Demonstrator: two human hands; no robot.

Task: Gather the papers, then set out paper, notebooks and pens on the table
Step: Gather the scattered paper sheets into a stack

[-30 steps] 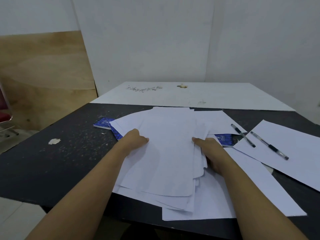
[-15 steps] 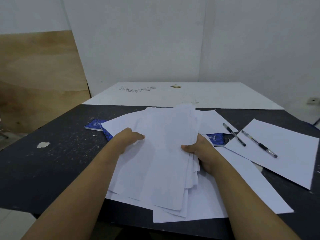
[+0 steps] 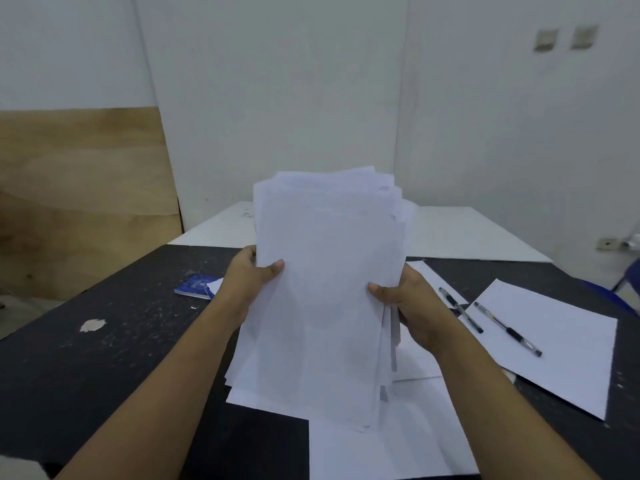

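Holding the stack of papers [image 3: 329,289] upright above the table [image 3: 104,341], the left hand [image 3: 251,275] and right hand [image 3: 412,303] clamp its side edges. Half a second ago it lay fanned flat; gathering is nearly complete. One sheet [image 3: 381,445] remains underneath.

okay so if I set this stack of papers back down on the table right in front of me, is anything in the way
Yes. Loose sheets lie right under the stack that the left hand and right hand hold. Two pens and a single sheet lie to the right, a blue notebook to the left. The table shows bare at near left.
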